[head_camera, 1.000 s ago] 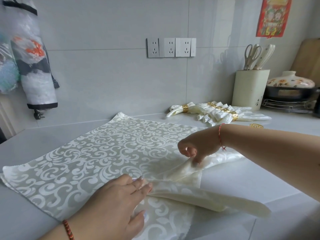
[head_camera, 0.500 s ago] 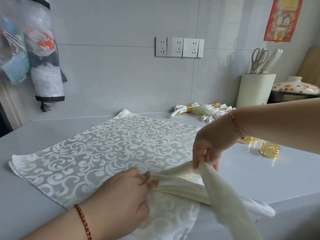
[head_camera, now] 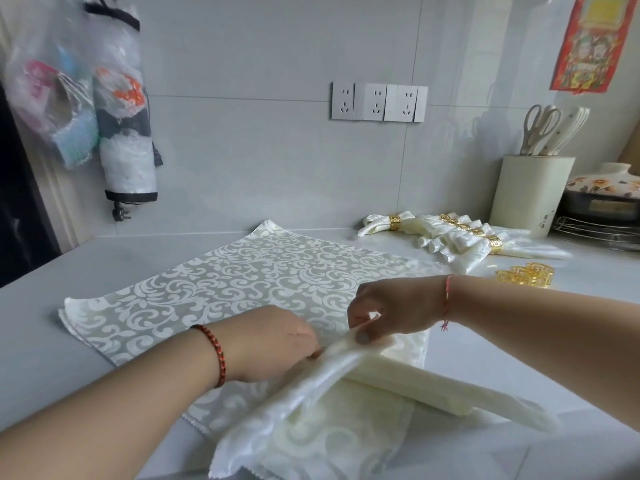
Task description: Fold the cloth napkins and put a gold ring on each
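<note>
A cream napkin folded into a long strip [head_camera: 408, 372] lies on top of a flat patterned napkin [head_camera: 242, 282] spread over the grey counter [head_camera: 45, 341]. One end of the strip is doubled over toward me. My right hand [head_camera: 391, 313] pinches the strip at the bend between thumb and fingers. My left hand [head_camera: 273, 341] holds down the same bend from the left with its fingertips. Loose gold rings [head_camera: 526, 276] sit on the counter to the right. Several finished napkins with gold rings [head_camera: 460, 237] lie further back.
A cream knife block with scissors [head_camera: 530, 192] stands at the back right beside a dark pot with a flowered lid [head_camera: 606, 199] on a wire rack. Plastic bag holders [head_camera: 121, 109] hang on the left wall. Wall sockets [head_camera: 377, 102] are above the counter.
My right hand has brought the strip's end down and across toward me, folding it over at the middle. My left hand stays at the bend. The view has shifted slightly.
</note>
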Motion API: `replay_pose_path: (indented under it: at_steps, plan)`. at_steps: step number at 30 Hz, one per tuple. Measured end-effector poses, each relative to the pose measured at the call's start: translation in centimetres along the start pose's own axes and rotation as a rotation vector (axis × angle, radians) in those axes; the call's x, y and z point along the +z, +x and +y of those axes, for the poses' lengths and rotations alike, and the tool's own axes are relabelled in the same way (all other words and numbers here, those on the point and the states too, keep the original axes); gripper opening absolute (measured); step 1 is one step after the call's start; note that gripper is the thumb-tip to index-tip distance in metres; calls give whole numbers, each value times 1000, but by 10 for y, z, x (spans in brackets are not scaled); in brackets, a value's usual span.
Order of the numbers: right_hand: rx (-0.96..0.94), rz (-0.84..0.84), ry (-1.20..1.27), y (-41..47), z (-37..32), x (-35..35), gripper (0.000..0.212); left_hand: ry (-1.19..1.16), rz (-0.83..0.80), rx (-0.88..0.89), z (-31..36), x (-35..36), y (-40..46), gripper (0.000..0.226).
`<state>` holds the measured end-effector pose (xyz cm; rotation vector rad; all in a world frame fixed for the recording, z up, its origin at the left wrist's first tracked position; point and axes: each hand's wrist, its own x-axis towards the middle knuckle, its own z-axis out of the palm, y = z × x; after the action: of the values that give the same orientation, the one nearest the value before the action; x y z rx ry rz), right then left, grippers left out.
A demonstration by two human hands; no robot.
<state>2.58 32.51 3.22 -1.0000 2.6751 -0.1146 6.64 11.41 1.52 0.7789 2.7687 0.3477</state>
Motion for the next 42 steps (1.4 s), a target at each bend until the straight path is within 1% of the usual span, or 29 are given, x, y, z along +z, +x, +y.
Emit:
replay_pose_path:
  at_steps: [3, 6, 8, 13, 17, 21, 23, 25, 27, 28, 29, 31, 35, 39, 42]
  plan:
    - [24, 6, 57, 9, 2, 7, 15, -55, 84, -62, 1, -3, 8, 46]
    - [43, 19, 130, 17, 4, 10, 26, -19, 150, -67, 2, -1, 15, 48]
    - [43, 36, 157, 21, 7, 12, 28, -12, 172, -83, 2, 0, 18, 50]
    - [-5, 114, 203, 25, 10, 16, 25, 102, 248, -106, 9, 8, 20, 26]
    - [70, 89, 203, 21, 25, 17, 36, 100, 275, -121, 8, 12, 19, 19]
    - [111, 66, 260, 17, 39, 16, 29, 79, 267, -110, 8, 11, 17, 17]
    - [76, 102, 362, 17, 41, 18, 27, 77, 262, -105, 7, 10, 17, 16]
    - [-27, 101, 611, 15, 38, 22, 18, 84, 255, -99, 6, 9, 17, 16]
    - [-131, 7, 831, 13, 34, 22, 8, 101, 248, -93, 6, 9, 16, 16]
    - [-154, -31, 869, 13, 33, 20, 7, 113, 242, -89, 7, 9, 16, 16]
    - [-161, -69, 872, 13, 32, 17, 9, 122, 237, -85, 7, 8, 17, 16]
    - [-136, -110, 786, 16, 31, 11, 11, 127, 222, -77, 7, 7, 17, 16]
    - [-5, -73, 620, 18, 37, 8, 19, 122, 201, -62, 6, 5, 18, 16]
    - [135, -40, 350, 17, 40, 12, 31, 119, 201, -62, 5, 6, 18, 15]
    - [178, 10, 255, 21, 33, 13, 40, 86, 197, -72, 5, 5, 17, 14]
